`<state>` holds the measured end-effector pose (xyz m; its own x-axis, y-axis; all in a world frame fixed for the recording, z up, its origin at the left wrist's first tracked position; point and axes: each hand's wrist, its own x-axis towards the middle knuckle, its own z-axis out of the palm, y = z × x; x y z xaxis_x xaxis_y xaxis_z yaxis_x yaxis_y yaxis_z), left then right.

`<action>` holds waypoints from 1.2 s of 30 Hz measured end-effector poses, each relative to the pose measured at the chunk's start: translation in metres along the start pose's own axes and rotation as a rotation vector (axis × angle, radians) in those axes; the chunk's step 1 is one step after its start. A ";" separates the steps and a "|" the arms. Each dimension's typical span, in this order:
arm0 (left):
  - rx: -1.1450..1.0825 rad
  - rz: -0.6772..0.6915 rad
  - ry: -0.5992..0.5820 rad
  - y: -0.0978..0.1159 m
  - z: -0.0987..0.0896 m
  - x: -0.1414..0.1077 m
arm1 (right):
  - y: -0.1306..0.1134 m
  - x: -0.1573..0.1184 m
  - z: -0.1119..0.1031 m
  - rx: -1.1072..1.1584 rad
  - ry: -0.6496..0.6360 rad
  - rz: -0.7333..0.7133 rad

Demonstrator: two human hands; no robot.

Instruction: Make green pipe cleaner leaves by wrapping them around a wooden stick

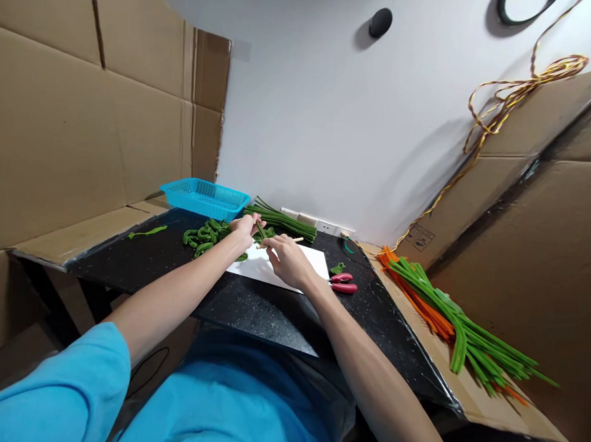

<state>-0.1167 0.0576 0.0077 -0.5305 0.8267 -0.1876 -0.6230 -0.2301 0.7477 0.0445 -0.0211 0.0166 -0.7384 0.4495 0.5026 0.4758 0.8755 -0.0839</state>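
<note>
My left hand (246, 225) pinches a dark green pipe cleaner (260, 230) above a white sheet of paper (317, 260). Close by on the right, my right hand (286, 259) is closed around a thin pale wooden stick (297, 240), whose ends show on both sides of the fingers. The green stem runs from the left fingers toward this stick; whether it wraps around it is too small to tell. Beside and behind the left hand lies a heap of curled dark green pipe cleaners (205, 237). A bundle of straight dark green pipe cleaners (288, 223) rests behind both hands.
A blue plastic basket (201, 208) stands at the back left of the black table (264, 312). Red-handled pliers (344, 287) lie right of the paper, near a small green piece (337, 268). Orange pipe cleaners (423, 304) and light green ones (462, 324) lie on cardboard at right.
</note>
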 end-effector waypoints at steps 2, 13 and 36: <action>-0.005 -0.005 -0.017 -0.002 0.001 0.001 | 0.001 -0.001 -0.002 -0.019 0.021 -0.001; -0.010 -0.050 -0.055 -0.004 0.004 -0.005 | -0.001 -0.004 -0.006 -0.085 0.031 0.046; 0.205 -0.290 -0.631 -0.010 -0.010 -0.042 | 0.025 -0.019 -0.033 0.136 0.739 0.507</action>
<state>-0.0943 0.0202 0.0016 0.1113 0.9930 -0.0400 -0.5350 0.0938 0.8396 0.0859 -0.0138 0.0329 0.0612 0.5994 0.7981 0.5656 0.6380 -0.5225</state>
